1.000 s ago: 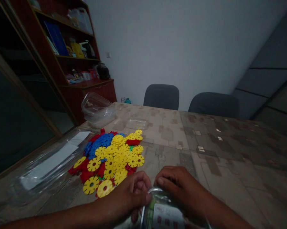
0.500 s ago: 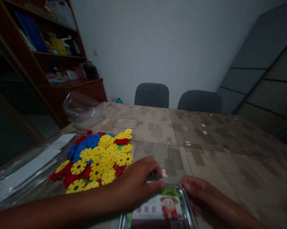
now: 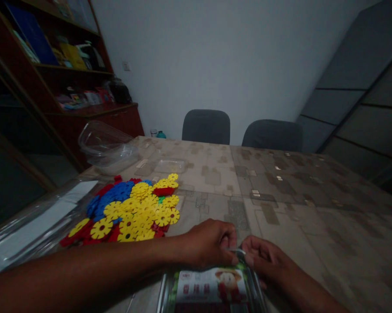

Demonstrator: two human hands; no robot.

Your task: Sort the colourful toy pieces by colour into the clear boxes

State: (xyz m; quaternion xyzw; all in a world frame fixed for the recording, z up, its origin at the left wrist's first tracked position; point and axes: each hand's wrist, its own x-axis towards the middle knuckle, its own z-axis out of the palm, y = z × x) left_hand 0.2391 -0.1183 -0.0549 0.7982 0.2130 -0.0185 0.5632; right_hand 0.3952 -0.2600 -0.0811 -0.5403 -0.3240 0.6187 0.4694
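A clear plastic food box (image 3: 207,289) with a printed label lies at the table's near edge, its bottom cut off by the view. Both my hands meet at its far right corner. My left hand (image 3: 212,243) has its fingers curled and thumb pressed near the rim. My right hand (image 3: 264,256) pinches the same corner from the right. Between the fingertips, a thin pale strip of the lid edge (image 3: 237,251) shows, bent up a little. The label carries red characters and a figure in a straw hat.
A heap of yellow, blue and red plastic toy discs (image 3: 134,213) lies left of the box. Clear plastic containers (image 3: 109,152) and a shallow clear tray (image 3: 170,166) stand farther back. Clear plastic wrapping (image 3: 46,224) covers the left edge. Two grey chairs (image 3: 206,127) stand behind the table.
My left hand has moved right to the box's corner, and its fingers have curled in. My right fingers have closed there beside it. A bent strip of edge now shows between them.
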